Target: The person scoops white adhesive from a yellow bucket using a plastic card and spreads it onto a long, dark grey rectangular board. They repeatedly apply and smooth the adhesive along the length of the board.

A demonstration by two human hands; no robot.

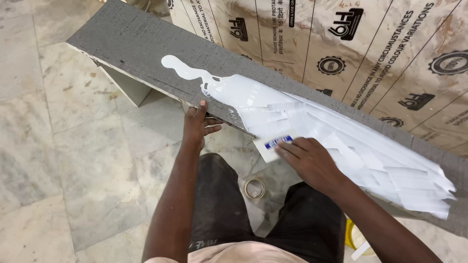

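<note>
A long grey board (131,44) lies slanting across the view, raised above the floor. A thick layer of white glue (253,97) covers its middle and right part, with a thin tail running up to the left. My right hand (307,158) presses a small white card with a blue patch (273,144) against the board's near edge, at the glue. My left hand (197,124) grips the board's near edge just left of the glue, thumb on top.
Sheets of brown laminate (341,44) with printed protective film lie behind the board. A tape roll (254,188) sits on the marble floor (58,146) between my knees. A yellow container (356,238) stands by my right leg. A white support (126,85) holds the board's left end.
</note>
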